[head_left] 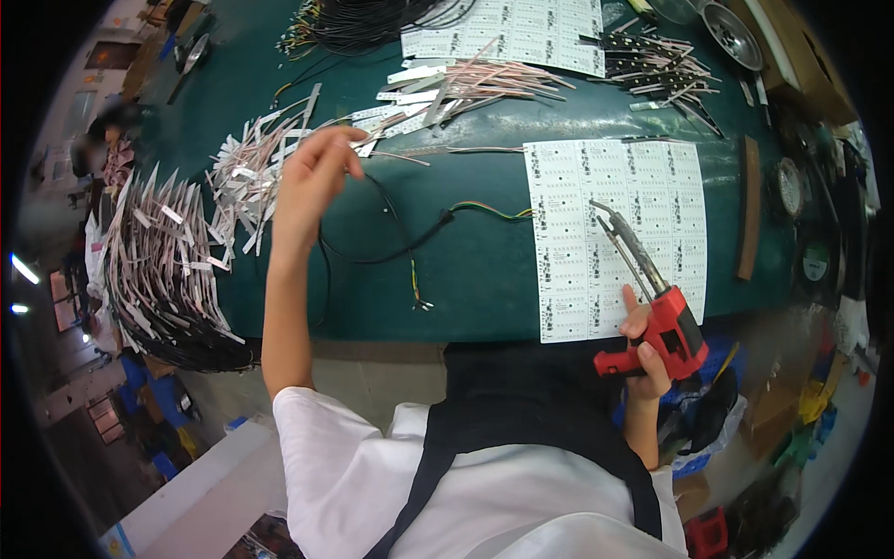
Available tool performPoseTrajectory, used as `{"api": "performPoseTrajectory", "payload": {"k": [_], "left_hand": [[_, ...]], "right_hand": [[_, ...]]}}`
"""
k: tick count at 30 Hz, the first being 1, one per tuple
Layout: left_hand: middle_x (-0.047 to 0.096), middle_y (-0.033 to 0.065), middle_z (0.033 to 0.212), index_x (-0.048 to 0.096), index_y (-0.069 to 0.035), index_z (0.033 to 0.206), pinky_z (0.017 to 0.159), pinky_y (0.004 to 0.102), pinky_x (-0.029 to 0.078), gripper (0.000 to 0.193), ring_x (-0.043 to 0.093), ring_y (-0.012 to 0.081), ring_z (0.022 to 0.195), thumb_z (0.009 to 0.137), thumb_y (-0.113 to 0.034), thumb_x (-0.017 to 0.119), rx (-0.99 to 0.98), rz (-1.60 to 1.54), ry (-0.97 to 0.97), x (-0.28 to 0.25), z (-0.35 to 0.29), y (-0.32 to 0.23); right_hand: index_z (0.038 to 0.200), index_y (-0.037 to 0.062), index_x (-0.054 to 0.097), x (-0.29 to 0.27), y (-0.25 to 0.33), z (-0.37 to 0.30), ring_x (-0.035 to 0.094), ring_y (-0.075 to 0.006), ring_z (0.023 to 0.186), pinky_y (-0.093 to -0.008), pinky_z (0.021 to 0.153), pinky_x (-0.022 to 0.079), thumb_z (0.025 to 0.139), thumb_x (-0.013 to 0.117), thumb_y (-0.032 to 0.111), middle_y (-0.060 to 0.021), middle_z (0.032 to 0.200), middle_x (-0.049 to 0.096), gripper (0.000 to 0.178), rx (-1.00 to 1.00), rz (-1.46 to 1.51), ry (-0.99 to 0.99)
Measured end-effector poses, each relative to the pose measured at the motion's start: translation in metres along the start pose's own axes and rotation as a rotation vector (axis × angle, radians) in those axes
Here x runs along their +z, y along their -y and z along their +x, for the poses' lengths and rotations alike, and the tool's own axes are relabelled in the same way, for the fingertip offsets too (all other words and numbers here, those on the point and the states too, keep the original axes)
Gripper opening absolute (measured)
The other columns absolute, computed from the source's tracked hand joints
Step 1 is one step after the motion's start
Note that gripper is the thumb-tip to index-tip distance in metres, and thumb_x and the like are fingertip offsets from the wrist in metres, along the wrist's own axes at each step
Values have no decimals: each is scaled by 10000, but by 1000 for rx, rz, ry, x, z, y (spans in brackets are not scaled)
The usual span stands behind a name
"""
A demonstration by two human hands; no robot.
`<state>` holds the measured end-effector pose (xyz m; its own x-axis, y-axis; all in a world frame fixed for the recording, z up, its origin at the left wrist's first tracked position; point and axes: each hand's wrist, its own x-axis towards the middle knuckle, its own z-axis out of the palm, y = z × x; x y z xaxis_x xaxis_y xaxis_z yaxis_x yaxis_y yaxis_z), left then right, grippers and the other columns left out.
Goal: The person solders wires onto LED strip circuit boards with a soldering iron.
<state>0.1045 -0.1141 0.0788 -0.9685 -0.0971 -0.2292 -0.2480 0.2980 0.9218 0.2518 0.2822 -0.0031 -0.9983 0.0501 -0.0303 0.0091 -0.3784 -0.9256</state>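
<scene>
My right hand [655, 373] is closed around the handle of a red and black soldering gun [678, 334]. The gun's long metal tip points up and left over a white circuit-board panel [561, 279], which lies flat at the table's front right. Colored wires of a black cable [396, 254] reach the panel's left edge; whether they are joined to it cannot be made out. My left hand [317, 177] is raised at the right side of a loose pile of white strips with pinkish wires [244, 177]. Its fingers are bent and apart, with nothing visible between them.
A thick bundle of wired strips [163, 252] hangs over the table's left edge. More strips [475, 82], black strips [666, 73], another white panel [521, 33] and coiled black cables [372, 28] lie at the back. A brown bar [748, 210] rests on the right.
</scene>
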Motion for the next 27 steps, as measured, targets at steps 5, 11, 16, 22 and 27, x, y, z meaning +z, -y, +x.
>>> {"api": "performPoseTrajectory", "payload": {"k": [5,11,16,22,27], "left_hand": [[560,-14,729,634,-8,1023,573,191,395,177,524,34,628,971,-158,556,2,18,344,64,-24,-2],[614,-9,808,617,-8,981,586,191,396,136,513,39,671,946,-136,586,150,190,434,103,-14,14],[598,20,775,625,-6,923,559,215,379,99,456,51,630,869,-83,654,302,292,318,126,-9,8],[592,24,750,626,-16,930,541,226,378,88,440,90,574,865,-69,653,561,373,180,129,15,23],[639,103,796,558,-19,934,635,347,492,97,637,271,705,882,-84,610,457,343,217,134,11,26]], "right_hand": [[1397,-114,286,0,4,-1,589,-221,843,-596,1120,240,760,615,184,-109,840,585,776,50,-27,-7],[1413,-107,267,1,10,-3,600,-231,870,-594,1094,297,769,623,165,-119,861,599,785,62,-22,39],[1430,-95,245,33,19,-1,594,-222,907,-571,1033,394,810,611,144,-130,920,596,759,53,6,34],[1454,-44,251,51,6,6,557,-199,972,-550,1019,419,854,564,101,-111,988,565,692,119,45,129],[1235,-49,434,63,5,14,555,-206,913,-530,1015,421,822,561,141,-107,923,556,473,118,28,28]]}}
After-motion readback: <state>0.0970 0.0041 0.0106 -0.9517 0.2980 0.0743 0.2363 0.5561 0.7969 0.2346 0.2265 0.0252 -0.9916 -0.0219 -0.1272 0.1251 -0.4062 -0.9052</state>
